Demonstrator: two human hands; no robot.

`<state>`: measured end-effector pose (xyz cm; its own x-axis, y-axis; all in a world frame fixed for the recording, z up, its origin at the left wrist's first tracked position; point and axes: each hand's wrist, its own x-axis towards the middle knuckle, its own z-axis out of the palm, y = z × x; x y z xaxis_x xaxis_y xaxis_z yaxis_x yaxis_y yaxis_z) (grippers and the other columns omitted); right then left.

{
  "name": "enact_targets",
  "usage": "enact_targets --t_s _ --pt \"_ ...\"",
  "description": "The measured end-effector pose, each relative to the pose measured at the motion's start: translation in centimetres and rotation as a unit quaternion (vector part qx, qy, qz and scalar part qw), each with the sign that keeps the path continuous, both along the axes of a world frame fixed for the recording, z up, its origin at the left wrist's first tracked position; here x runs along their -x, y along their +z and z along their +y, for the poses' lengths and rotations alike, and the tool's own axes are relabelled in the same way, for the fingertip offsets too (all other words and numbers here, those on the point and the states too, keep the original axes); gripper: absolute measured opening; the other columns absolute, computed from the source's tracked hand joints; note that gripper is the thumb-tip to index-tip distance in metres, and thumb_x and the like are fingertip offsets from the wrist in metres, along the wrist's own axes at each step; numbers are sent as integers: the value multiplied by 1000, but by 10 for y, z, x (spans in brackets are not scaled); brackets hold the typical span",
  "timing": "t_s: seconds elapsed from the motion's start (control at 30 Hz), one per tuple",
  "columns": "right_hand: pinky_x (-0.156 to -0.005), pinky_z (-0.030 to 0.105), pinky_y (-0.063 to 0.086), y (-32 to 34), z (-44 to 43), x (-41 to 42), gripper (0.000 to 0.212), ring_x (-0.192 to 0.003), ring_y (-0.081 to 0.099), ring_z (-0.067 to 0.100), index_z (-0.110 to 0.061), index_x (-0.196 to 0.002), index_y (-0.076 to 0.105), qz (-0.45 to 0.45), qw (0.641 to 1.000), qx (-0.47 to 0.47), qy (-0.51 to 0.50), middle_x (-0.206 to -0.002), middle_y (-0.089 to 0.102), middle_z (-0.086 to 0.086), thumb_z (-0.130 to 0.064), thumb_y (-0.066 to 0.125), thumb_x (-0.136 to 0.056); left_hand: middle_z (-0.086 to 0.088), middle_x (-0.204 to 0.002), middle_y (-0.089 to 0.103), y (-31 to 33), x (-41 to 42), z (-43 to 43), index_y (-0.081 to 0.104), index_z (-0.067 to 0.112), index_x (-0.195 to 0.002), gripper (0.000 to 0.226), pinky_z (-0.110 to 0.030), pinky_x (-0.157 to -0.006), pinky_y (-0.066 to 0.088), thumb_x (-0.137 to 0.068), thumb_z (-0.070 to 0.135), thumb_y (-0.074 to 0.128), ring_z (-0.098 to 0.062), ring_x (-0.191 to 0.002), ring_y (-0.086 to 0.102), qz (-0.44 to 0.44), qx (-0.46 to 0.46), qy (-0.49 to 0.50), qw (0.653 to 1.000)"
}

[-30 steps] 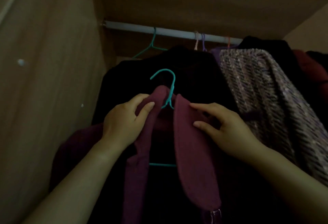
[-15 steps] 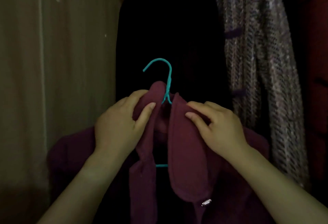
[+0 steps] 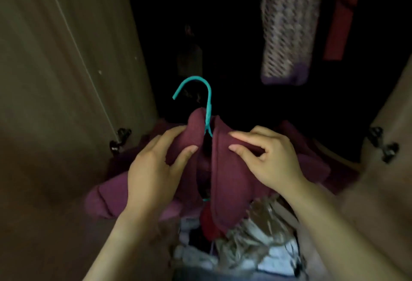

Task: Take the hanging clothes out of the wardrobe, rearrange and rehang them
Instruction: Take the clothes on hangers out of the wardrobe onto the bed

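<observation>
At the collar, our left hand [image 3: 153, 169] curls round the coat's [image 3: 227, 180] left lapel, thumb in front, while our right hand [image 3: 272, 160] pinches the right lapel between thumb and fingers. Between the lapels the hanger's [image 3: 208, 102] teal hook stands up, and the coat sits low before the dark wardrobe [image 3: 71, 69], over a heap [image 3: 252, 242] of pale clothes. Up at the right hang a tweed garment [image 3: 287, 24] and a red garment [image 3: 341, 20].

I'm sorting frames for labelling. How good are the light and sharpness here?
Head view: very dim, the wardrobe interior nearly black. Head view: the left hand, right hand, maroon coat and teal hanger read clearly. Head view: the patterned garment above and the clothes pile below are smeared by blur.
</observation>
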<state>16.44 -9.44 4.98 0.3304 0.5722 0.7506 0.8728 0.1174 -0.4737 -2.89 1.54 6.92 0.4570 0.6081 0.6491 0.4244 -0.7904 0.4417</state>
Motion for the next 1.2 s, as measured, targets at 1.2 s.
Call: enact_targets --t_s 1.2 --pt "-59 15 41 -153 -694 329 26 -60 52 4 -27 -102 73 148 701 54 -695 -70 58 -7 -39 65 -81 14 -108 66 -154 24 -616 64 30 -112 44 -11 -85 41 -78 57 57 -1 -99 59 178 154 -697 677"
